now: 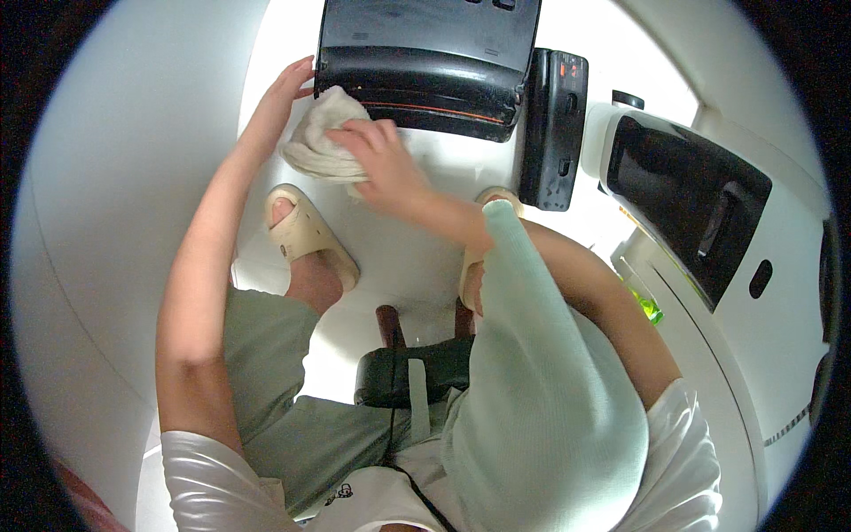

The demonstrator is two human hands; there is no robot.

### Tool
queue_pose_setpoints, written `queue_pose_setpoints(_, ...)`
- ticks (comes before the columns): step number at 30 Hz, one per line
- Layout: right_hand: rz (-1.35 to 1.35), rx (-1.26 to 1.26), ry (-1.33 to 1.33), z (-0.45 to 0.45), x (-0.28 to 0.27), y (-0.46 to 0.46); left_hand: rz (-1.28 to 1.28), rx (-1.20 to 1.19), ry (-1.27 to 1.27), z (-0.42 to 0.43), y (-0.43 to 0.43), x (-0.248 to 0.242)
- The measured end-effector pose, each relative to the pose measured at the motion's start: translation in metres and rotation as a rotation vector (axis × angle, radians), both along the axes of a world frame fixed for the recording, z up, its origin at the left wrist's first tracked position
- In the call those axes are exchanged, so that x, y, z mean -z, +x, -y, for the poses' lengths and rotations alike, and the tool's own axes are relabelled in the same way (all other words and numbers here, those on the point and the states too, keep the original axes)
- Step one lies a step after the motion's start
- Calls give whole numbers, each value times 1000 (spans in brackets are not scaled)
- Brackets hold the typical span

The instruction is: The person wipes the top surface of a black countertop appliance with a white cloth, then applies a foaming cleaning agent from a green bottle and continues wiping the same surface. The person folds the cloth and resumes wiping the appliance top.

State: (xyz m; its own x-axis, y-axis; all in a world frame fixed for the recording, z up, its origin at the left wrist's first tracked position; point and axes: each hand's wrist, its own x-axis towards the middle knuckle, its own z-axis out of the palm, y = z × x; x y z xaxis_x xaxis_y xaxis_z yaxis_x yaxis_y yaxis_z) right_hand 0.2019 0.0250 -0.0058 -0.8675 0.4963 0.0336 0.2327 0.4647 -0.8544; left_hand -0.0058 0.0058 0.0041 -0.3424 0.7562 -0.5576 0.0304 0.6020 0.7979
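A black plastic case with an orange line near its lower edge (425,73) stands before me at the top of the view. My left hand (297,78) rests with its fingers at the left side of the case; its palm side is hidden. In my right hand (382,156) is a folded off-white cloth (326,143), pressed against the lower left corner of the case. The hand looks slightly blurred. To the right of the case stands a narrow black plastic unit (554,133) with small orange marks.
A white appliance with a dark glossy panel (691,193) is at the right, with a bright green packet (646,307) below it. My slippered feet (309,233) flank the floor below the case. A black padded stool (382,376) is under me. A pale wall (133,166) curves along the left.
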Motion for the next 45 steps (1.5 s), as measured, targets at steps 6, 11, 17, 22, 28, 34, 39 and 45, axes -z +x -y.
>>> queue_pose_setpoints(6, -200, 263, 45, -50, -30, 106, -473, 328, 182, -4, -4, 11)
queue_pose_setpoints(11, 314, 482, 176, -71, -12, 134, -539, 466, 24, -8, 0, 28)
queue_pose_setpoints(17, 301, 442, 280, -35, 16, 76, -397, 348, 87, -1, 2, 38)
queue_pose_setpoints(22, 186, 123, 36, -18, 13, -8, -99, 211, 162, 0, -2, 33)
queue_pose_setpoints(28, -177, -26, -431, -40, -4, 40, -196, 226, 33, -7, 1, 25)
queue_pose_setpoints(34, -23, 694, -638, -86, -19, 139, -736, 462, 192, -2, 35, 31)
queue_pose_setpoints(39, 156, 734, -584, -101, 6, 144, -873, 432, 80, -11, 41, 31)
queue_pose_setpoints(45, 224, 486, -785, -83, -13, 161, -799, 387, 0, -12, 43, 32)
